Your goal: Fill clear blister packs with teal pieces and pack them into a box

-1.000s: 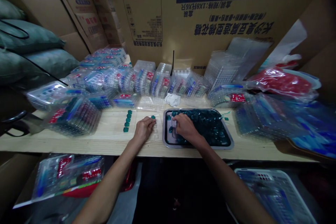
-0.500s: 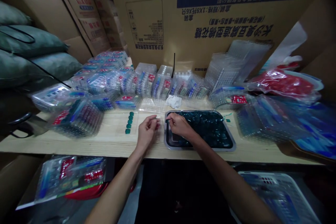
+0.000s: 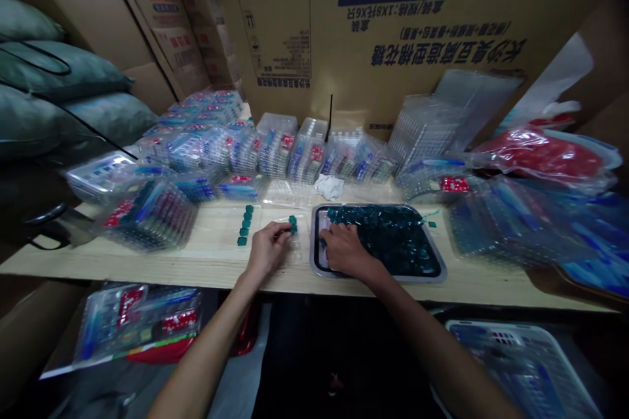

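A metal tray (image 3: 440,268) on the wooden bench holds a heap of small teal pieces (image 3: 393,239). My right hand (image 3: 344,250) rests palm down in the tray's left end, fingers curled over the pieces. My left hand (image 3: 266,250) lies just left of the tray with its fingers pinched at a clear plastic blister tray (image 3: 295,239). Two teal pieces (image 3: 293,222) sit in that blister tray by my fingertips. A second clear tray further left holds a column of several teal pieces (image 3: 244,232).
Stacks of packed clear blister cases (image 3: 275,150) line the back of the bench (image 3: 162,262), with empty clear trays (image 3: 422,124) and bagged red and blue goods (image 3: 535,157) at the right. Cardboard boxes stand behind. A white basket (image 3: 521,366) sits below right.
My right hand went from the tray to meet my left hand over the blister tray, then dropped back into the teal pieces. A second teal piece now sits in the blister tray.
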A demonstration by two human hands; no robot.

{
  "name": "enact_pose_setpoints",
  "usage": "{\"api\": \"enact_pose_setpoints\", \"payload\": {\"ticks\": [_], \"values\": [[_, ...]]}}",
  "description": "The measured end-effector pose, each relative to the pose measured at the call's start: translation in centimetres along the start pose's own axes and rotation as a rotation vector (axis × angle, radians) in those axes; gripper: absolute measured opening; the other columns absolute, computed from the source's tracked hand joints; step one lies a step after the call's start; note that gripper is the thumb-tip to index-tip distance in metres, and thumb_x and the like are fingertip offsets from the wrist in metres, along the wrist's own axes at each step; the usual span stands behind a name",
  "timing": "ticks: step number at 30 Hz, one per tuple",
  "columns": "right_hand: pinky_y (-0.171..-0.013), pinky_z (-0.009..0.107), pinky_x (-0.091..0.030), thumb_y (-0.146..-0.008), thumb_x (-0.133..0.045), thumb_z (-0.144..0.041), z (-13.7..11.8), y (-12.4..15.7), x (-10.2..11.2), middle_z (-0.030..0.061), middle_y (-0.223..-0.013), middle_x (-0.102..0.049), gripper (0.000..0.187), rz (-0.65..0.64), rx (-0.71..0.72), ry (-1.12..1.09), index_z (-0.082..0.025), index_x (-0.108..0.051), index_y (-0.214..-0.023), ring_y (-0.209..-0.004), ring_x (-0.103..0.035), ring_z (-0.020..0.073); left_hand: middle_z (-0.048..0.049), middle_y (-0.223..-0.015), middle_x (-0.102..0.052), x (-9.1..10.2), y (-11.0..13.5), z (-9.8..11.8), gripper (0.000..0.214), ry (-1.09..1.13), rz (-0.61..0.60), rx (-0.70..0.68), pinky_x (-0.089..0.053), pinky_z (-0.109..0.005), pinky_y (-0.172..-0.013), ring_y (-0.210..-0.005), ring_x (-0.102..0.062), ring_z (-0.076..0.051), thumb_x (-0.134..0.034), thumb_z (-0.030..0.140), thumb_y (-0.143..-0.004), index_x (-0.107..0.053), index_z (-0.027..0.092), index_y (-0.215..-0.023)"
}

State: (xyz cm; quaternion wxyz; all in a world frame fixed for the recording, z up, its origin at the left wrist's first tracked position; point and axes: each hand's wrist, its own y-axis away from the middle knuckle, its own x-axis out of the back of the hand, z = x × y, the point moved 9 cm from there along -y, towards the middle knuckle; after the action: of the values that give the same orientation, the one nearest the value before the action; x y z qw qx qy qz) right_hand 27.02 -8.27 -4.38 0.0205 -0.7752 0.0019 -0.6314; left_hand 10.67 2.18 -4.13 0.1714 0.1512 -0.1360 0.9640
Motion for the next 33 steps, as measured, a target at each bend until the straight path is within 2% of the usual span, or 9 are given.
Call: {"api": "enact_pose_setpoints", "payload": {"ticks": [4,8,12,15,17,21,25,28,33], "values": [[-0.082,0.039,-0.031,-0.086,-0.052,-0.012,0.1,0.0,-0.4,0.0139,-0.103,-0.064,0.02,0.021,-0.039,-0.009,-0.014,-0.064,-0.102,-0.097,-0.054,0.0281,-0.0047,-0.085,-0.075,-2.1,0.7,0.6,0.015,-0.177,-0.068,-0.168,-0.052,-0.03,-0.078,-0.079,-0.069,-0.02,-0.071,0.016,-0.078,-0.079,0.027,-0.083],[-0.086,0.039,-0.033,-0.09,-0.047,-0.013,1.7,-0.4,0.4,0.011,-0.101,-0.067,0.022,0.112,-0.096,-0.193,-0.016,-0.066,-0.1,-0.097,-0.057,0.0259,-0.0064,-0.092,-0.076,-2.9,1.3,-0.6,0.016,-0.276,-0.094,-0.24,-0.053,-0.031,-0.08,-0.084,-0.071,-0.02,-0.064,0.019,-0.085,-0.078,0.024,-0.091],[-0.076,0.032,-0.041,-0.09,-0.045,-0.018,3.5,-0.7,0.9,0.0053,-0.089,-0.068,0.026,0.22,-0.128,-0.711,-0.018,-0.067,-0.103,-0.08,-0.059,0.0196,-0.0081,-0.093,-0.074,-2.2,1.9,-0.6,0.016,-0.324,-0.003,-0.309,-0.054,-0.032,-0.081,-0.087,-0.069,-0.02,-0.06,0.024,-0.089,-0.076,0.021,-0.092],[-0.069,0.029,-0.043,-0.089,-0.049,-0.033,3.8,-0.8,0.3,0.0015,-0.079,-0.065,0.02,0.234,-0.147,-1.172,-0.02,-0.064,-0.093,-0.073,-0.059,0.0175,-0.009,-0.09,-0.069,-1.8,2.3,1.1,0.017,-0.323,0.051,-0.324,-0.054,-0.032,-0.077,-0.083,-0.066,-0.02,-0.06,0.025,-0.087,-0.075,0.019,-0.084],[-0.07,0.028,-0.045,-0.086,-0.053,-0.039,3.4,-0.7,0.1,0.001,-0.079,-0.064,0.02,0.246,-0.143,-1.324,-0.02,-0.06,-0.086,-0.075,-0.06,0.0172,-0.0089,-0.093,-0.069,-1.7,2.5,2.5,0.015,-0.257,0.075,-0.257,-0.054,-0.032,-0.078,-0.085,-0.066,-0.02,-0.062,0.026,-0.086,-0.076,0.019,-0.087],[-0.064,0.027,-0.041,-0.084,-0.053,-0.034,2.1,-0.4,0.8,-0.0024,-0.073,-0.06,0.014,0.285,-0.128,-1.146,-0.022,-0.057,-0.085,-0.067,-0.054,0.0149,-0.0082,-0.092,-0.072,-3.2,2.9,2.8,0.029,0.238,0.035,0.156,-0.056,-0.028,-0.073,-0.078,-0.068,-0.017,-0.07,0.038,-0.084,-0.074,0.017,-0.104],[-0.071,0.029,-0.044,-0.088,-0.048,-0.025,0.8,0.1,2.8,-0.0001,-0.083,-0.066,0.014,0.388,-0.052,-0.946,-0.021,-0.059,-0.094,-0.075,-0.06,0.016,-0.0065,-0.081,-0.073,-6.5,4.1,2.2,0.032,0.727,-0.029,0.559,-0.056,-0.021,-0.068,-0.067,-0.068,-0.012,-0.089,0.026,-0.065,-0.074,0.011,-0.089],[-0.075,0.031,-0.045,-0.088,-0.047,-0.021,0.2,0.5,3.7,0.0019,-0.086,-0.066,0.012,0.439,-0.029,-0.856,-0.021,-0.057,-0.096,-0.08,-0.062,0.0177,-0.0081,-0.085,-0.075,-7.1,4.4,2.5,0.031,0.858,0.008,0.603,-0.056,-0.018,-0.073,-0.071,-0.07,-0.011,-0.091,0.013,-0.06,-0.075,0.008,-0.086],[-0.079,0.037,-0.042,-0.088,-0.043,-0.019,-1.3,2.1,5.1,0.0067,-0.089,-0.061,0.01,0.613,-0.103,-0.545,-0.02,-0.053,-0.091,-0.087,-0.057,0.0231,-0.0061,-0.081,-0.074,-8.0,5.1,2.6,0.026,0.998,0.039,0.622,-0.057,-0.017,-0.066,-0.069,-0.069,-0.011,-0.086,0.009,-0.065,-0.073,0.009,-0.088]]}}
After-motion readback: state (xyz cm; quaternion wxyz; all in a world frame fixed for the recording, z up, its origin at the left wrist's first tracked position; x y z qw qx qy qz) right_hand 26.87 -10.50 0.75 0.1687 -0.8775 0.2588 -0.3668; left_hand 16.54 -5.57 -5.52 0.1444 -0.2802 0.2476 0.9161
